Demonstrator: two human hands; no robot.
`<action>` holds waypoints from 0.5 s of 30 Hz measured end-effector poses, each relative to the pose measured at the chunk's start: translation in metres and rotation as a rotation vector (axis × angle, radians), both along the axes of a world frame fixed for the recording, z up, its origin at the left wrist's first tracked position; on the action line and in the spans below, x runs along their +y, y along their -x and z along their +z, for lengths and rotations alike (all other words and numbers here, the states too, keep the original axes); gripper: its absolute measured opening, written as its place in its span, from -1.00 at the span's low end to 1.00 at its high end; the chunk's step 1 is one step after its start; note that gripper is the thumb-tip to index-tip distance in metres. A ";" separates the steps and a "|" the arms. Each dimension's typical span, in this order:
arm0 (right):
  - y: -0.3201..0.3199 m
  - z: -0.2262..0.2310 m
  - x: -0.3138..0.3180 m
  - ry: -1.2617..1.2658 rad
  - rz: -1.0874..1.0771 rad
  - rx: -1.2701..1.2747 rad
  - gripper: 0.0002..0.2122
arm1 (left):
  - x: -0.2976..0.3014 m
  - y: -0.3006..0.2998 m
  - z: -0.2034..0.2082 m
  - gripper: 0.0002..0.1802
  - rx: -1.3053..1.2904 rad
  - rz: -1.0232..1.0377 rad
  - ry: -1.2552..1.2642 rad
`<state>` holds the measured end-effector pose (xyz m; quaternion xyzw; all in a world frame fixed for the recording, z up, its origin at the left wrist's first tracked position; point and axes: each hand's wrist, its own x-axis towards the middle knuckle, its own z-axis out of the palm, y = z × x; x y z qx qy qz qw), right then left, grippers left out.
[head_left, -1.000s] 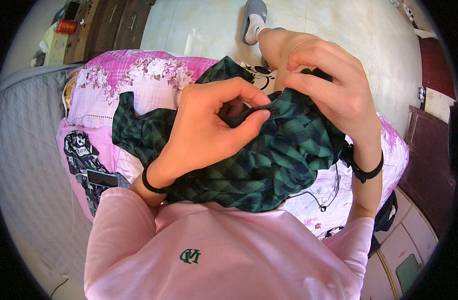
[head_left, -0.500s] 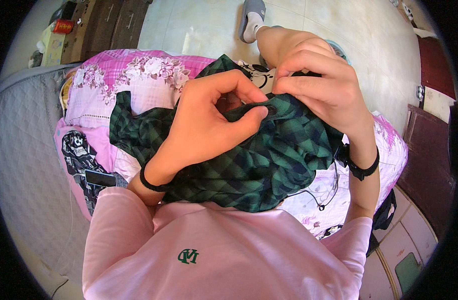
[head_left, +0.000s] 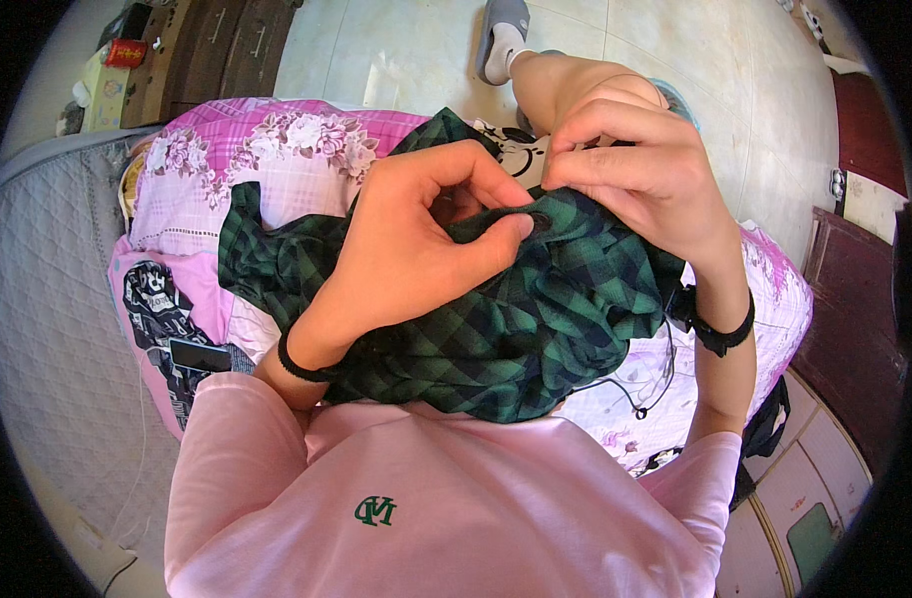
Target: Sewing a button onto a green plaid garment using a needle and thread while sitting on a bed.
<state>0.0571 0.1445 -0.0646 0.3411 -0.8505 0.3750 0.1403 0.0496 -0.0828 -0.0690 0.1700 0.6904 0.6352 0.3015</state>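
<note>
Across my lap lies a bunched green and navy checked shirt [head_left: 536, 319]. My left hand [head_left: 406, 239] pinches a folded edge of it between thumb and forefinger. Beside that pinch, a small dark round spot shows on the cloth; I cannot tell whether it is a button. My right hand [head_left: 640, 164] is closed at the same edge, a little farther right, with thumb and fingertips pressed together. Anything tiny between those fingertips is too small to make out. Dark bands circle both my wrists.
Pink and white floral bedding [head_left: 297, 149] spreads beneath the shirt. At the left lie a phone [head_left: 199, 356] with a cable and a black and white patterned cloth [head_left: 155, 299]. A grey quilted mattress [head_left: 67, 329] fills the left side. Wooden drawers [head_left: 212, 50] stand beyond.
The fingers of my right hand have shifted very slightly at the shirt's edge. My left hand keeps its pinch in the same place.
</note>
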 end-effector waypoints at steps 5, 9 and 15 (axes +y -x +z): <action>-0.001 0.000 0.000 0.027 0.018 -0.037 -0.88 | 0.001 -0.001 0.000 -0.84 -0.025 0.001 -0.028; 0.000 -0.002 0.005 -0.043 0.013 -0.009 -0.86 | -0.001 -0.003 0.011 -0.82 0.162 -0.007 0.069; -0.012 0.036 0.002 -0.146 -0.084 0.133 -0.79 | 0.001 -0.012 0.008 -0.77 1.190 -0.034 -0.030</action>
